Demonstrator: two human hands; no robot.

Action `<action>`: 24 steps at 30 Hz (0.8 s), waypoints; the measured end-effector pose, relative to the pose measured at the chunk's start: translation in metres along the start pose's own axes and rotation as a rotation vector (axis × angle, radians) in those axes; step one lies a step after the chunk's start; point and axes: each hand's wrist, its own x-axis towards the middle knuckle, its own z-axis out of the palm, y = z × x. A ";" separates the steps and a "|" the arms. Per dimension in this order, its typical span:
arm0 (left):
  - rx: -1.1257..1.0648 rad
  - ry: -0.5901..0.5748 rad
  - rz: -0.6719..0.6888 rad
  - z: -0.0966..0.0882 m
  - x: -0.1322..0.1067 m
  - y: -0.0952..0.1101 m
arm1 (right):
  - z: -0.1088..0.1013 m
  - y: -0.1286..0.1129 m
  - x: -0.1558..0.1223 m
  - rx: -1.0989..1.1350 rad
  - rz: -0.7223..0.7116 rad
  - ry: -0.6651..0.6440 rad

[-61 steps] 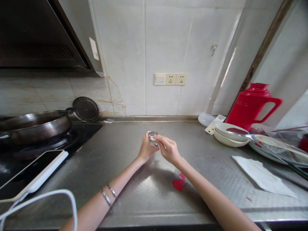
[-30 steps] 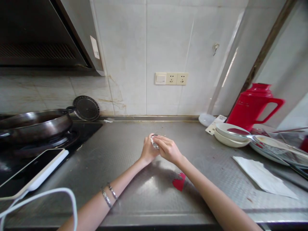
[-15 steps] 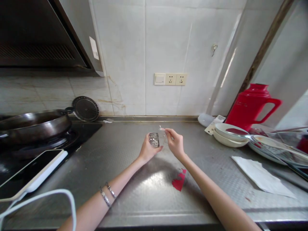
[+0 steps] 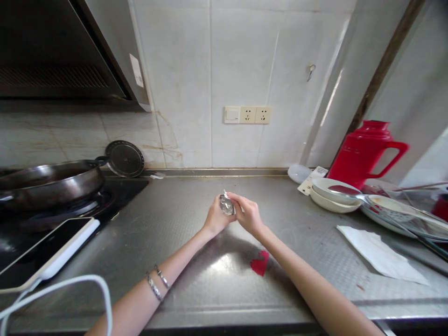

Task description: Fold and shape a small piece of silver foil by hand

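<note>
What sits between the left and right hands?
A glass, held in the left hand, with a white scrap at the right hand's fingertips beside it; the head view shows this.

Both forearms (image 4: pixel 290 263) angled inward — fingers (image 4: pixel 240 199) bent

We're facing a pale tiled wall (image 4: pixel 175 70), streaked brown at left; there's a dark range hood (image 4: pixel 52 51) jutting in above, a switch-and-socket panel (image 4: pixel 247 115) mid-wall, and light gleaming off the steel counter (image 4: pixel 168 205).
</note>
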 end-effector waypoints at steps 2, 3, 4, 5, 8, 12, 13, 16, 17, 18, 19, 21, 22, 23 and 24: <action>0.004 0.008 -0.004 0.000 0.000 -0.001 | 0.001 0.000 -0.001 -0.003 -0.035 -0.002; 0.004 0.008 -0.007 0.000 0.000 -0.001 | 0.001 0.000 -0.002 -0.007 -0.043 -0.006; 0.004 0.008 -0.009 -0.001 0.001 -0.001 | 0.001 0.000 -0.002 -0.013 -0.046 -0.010; 0.004 0.006 -0.012 -0.001 0.001 -0.001 | 0.001 -0.001 -0.003 -0.021 -0.048 -0.010; 0.010 0.004 -0.022 -0.002 0.003 -0.001 | 0.000 -0.002 -0.002 -0.028 -0.068 0.018; 0.016 0.013 -0.016 -0.006 0.007 -0.004 | -0.003 -0.006 0.003 -0.008 -0.105 0.069; 0.018 0.014 -0.010 -0.007 0.008 -0.005 | -0.004 -0.007 0.004 -0.004 -0.103 0.087; 0.012 0.000 -0.002 -0.009 0.009 -0.004 | -0.008 -0.008 0.009 0.001 -0.047 0.155; 0.015 -0.006 -0.003 -0.009 0.009 -0.003 | -0.009 -0.007 0.010 -0.002 -0.020 0.173; 0.020 -0.010 -0.001 -0.009 0.008 -0.002 | -0.010 -0.006 0.011 -0.008 0.007 0.184; 0.028 -0.015 0.005 -0.009 0.007 -0.001 | -0.011 -0.004 0.012 -0.017 0.025 0.185; 0.043 -0.028 0.034 -0.008 0.006 0.001 | -0.010 -0.001 0.012 -0.034 0.026 0.160; 0.041 -0.036 0.053 -0.008 0.005 0.002 | -0.009 0.001 0.012 -0.039 0.015 0.137; 0.038 -0.042 0.067 -0.007 0.004 0.002 | -0.008 0.002 0.011 -0.043 -0.003 0.111; 0.037 -0.048 0.071 -0.007 0.004 0.002 | -0.006 0.004 0.010 -0.046 -0.022 0.085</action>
